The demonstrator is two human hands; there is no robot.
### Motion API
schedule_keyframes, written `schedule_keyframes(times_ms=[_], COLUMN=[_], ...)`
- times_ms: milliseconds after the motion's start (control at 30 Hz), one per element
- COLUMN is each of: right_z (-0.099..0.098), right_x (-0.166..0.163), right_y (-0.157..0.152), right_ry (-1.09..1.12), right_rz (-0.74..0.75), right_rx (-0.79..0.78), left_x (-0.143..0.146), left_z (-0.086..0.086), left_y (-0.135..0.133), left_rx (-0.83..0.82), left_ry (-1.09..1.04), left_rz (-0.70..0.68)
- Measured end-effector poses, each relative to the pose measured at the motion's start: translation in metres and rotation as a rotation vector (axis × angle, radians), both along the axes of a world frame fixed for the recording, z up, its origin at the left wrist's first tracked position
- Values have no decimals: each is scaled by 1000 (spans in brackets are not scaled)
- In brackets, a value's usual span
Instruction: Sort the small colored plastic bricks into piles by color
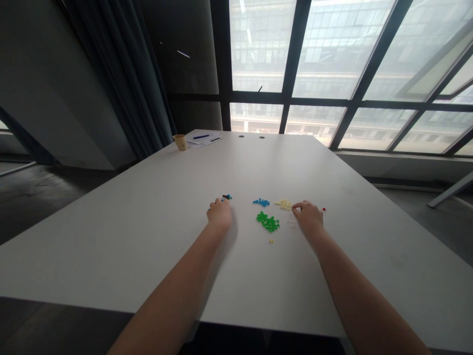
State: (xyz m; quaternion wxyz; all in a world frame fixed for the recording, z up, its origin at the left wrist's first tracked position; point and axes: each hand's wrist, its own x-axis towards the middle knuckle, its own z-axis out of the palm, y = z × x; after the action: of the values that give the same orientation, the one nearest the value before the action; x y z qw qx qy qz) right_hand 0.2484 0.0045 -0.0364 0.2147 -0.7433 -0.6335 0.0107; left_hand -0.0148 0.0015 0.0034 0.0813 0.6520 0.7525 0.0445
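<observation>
Small coloured beads lie in heaps on a white table [148, 236]: a green heap [268, 222], a blue heap [261, 202], a pale yellow heap [283, 204], and a few clear ones [292, 224]. My left hand [219, 214] rests knuckles up, fingers curled, touching a few blue and dark beads [226, 197] at its fingertips. My right hand [309, 216] is pinched at the edge of the pale yellow heap; what sits between its fingers is too small to make out. A red bead [324, 209] lies just right of that hand. Two yellow beads [271, 241] lie nearer me.
A tan paper cup [180, 142] stands at the table's far left corner beside sheets of paper with a blue pen [201, 137]. Large windows fill the back wall. A dark curtain hangs at the left.
</observation>
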Motion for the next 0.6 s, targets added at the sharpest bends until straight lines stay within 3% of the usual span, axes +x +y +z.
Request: schedule_keyframes(times_ms=[233, 600], right_z=[-3, 1], right_x=[-5, 13], right_y=[3, 0], right_ry=[-42, 16], right_rz=[-26, -91], right_rx=[-13, 18], left_x=[-1, -4], left_z=[-2, -8], left_y=[5, 8], left_rx=[5, 29], left_ry=[-18, -42], left_rz=[-21, -48])
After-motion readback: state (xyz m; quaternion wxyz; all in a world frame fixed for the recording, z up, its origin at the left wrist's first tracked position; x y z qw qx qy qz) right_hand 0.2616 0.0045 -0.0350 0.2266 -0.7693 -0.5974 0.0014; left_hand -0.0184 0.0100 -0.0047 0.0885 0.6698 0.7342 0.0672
